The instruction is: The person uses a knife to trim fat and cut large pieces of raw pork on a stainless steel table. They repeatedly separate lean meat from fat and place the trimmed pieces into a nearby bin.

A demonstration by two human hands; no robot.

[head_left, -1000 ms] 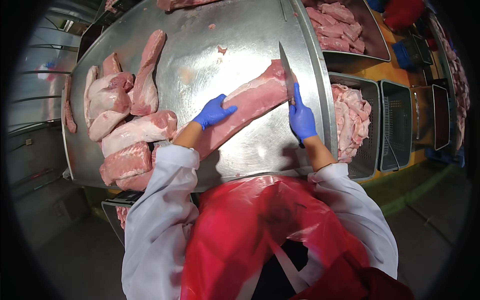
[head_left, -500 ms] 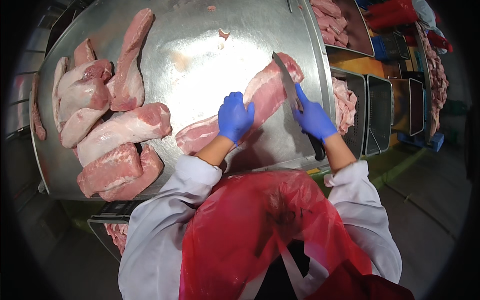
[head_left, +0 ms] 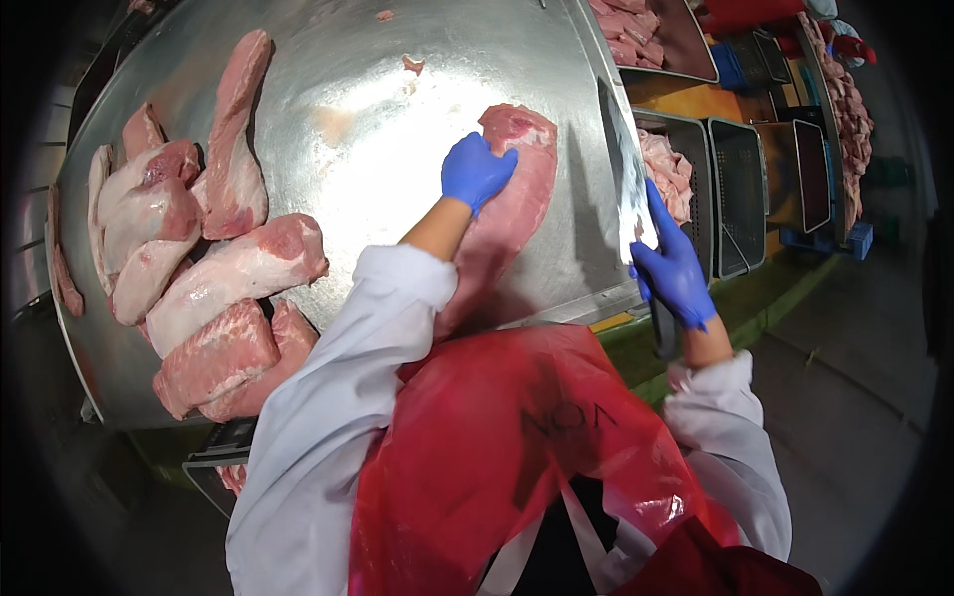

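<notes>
A long slab of pork loin (head_left: pixel 525 204) lies on the steel table in front of me, its far end pointing away. My left hand (head_left: pixel 477 174), in a blue glove, grips the loin's left edge near the far end, thumb on top and the other fingers partly hidden. In my blue-gloved right hand (head_left: pixel 678 270) is a long knife (head_left: pixel 626 184). Its blade points away from me above the table's right edge, apart from the meat, and the dark handle shows below the hand. My left sleeve covers part of the loin's near end.
Several pork loins (head_left: pixel 229 263) are heaped on the table's (head_left: pixel 348 60) left side. Small scraps (head_left: pixel 412 66) lie farther back. Beyond the right edge stand a tray of meat (head_left: pixel 636 40), a crate of pale trimmings (head_left: pixel 668 174) and another grey crate (head_left: pixel 737 199). A co-worker's red garment shows at the upper right.
The loin has been turned so it points more away from me and shows a smoother pink face. My left hand has moved up to its far end; the knife has swung right, off the meat.
</notes>
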